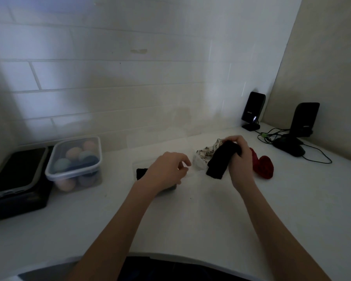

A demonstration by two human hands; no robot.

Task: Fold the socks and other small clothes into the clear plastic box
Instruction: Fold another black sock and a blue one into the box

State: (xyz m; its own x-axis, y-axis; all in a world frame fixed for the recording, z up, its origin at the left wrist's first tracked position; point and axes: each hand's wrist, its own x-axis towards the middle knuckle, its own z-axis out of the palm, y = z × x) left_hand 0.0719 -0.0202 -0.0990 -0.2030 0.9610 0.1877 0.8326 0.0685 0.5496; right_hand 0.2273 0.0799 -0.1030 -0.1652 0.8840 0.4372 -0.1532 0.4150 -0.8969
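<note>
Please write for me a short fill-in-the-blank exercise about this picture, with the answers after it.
1. The right hand holds a ____ sock.
2. The red cloth lies to the ____ of that hand.
3. The tub beside the wall holds coloured ____.
4. Two black ____ stand in the corner.

Answers: black; right; balls; speakers

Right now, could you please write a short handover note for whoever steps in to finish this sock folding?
Right hand: grips the black sock by one end, lifted above the counter.
Left hand: holds nothing, fingers loosely curled, over the clear plastic box, which is hard to make out.
Done: one dark folded item seems to lie in the box, partly hidden by the left hand.
Left: fold and box the black sock, then the white patterned garment behind it and the red garment to its right, both loose on the counter.
</note>
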